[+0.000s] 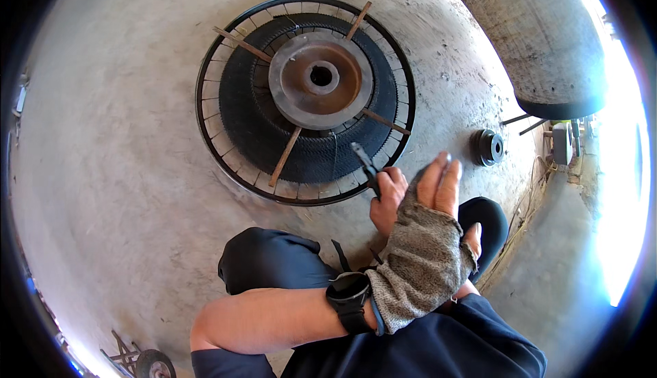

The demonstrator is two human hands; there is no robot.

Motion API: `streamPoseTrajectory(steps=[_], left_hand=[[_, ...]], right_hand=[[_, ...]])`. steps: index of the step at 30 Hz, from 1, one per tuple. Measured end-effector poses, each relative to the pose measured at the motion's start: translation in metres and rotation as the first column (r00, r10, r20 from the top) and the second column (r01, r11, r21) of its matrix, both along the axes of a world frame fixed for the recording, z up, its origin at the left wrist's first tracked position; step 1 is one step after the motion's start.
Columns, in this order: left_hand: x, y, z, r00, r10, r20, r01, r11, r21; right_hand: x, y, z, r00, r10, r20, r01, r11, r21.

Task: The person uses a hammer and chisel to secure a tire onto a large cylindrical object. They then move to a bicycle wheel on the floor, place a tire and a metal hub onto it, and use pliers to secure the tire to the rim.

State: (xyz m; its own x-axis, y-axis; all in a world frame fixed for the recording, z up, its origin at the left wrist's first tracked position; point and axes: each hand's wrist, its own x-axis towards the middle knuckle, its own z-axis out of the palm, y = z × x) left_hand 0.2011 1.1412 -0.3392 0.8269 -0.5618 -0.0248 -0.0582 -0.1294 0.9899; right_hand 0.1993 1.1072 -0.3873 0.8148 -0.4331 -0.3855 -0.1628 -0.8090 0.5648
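Pliers (366,164): over lower right edge of spoked wheel rim (294,201), right hand's (388,201) fingers clamped on the handles. Left hand (426,238), partly gloved: visible fingers together, thumb apart. Rim encircles coiled toothed band (239,108); heavy dished disc (289,97) sits on top, its recess rust-brown around a central hub. Grooved pulley (484,147): on floor, right.

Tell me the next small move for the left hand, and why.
Probably draw the left hand back leftward: its grey-brown fabric cover hides the right wrist, and the right hand points a black-handled grey metal tool toward the black round spoked rim.
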Motion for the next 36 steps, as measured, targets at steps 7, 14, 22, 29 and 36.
streamPoseTrajectory(steps=[7,14,22,29,36], left_hand=[[0.012,0.012,-0.005,0.949,-0.311,0.043,0.313,0.947,-0.067],[0.025,0.022,0.001,0.943,-0.33,0.031,0.33,0.928,-0.172],[0.028,0.029,0.006,0.933,-0.354,0.072,0.361,0.914,-0.187],[0.021,0.03,0.002,0.916,-0.396,0.07,0.401,0.891,-0.211],[0.022,0.035,0.004,0.883,-0.466,0.052,0.467,0.867,-0.172]], right_hand=[[-0.019,-0.015,-0.11,0.774,-0.459,0.435,0.109,0.775,0.623],[-0.003,-0.006,-0.11,0.829,-0.413,0.377,0.166,0.825,0.54],[0.007,0.005,-0.105,0.859,-0.428,0.282,0.219,0.803,0.554],[0.001,0.0,-0.096,0.834,-0.472,0.286,0.251,0.786,0.565],[-0.011,0.003,-0.108,0.832,-0.446,0.33,0.203,0.798,0.567]])
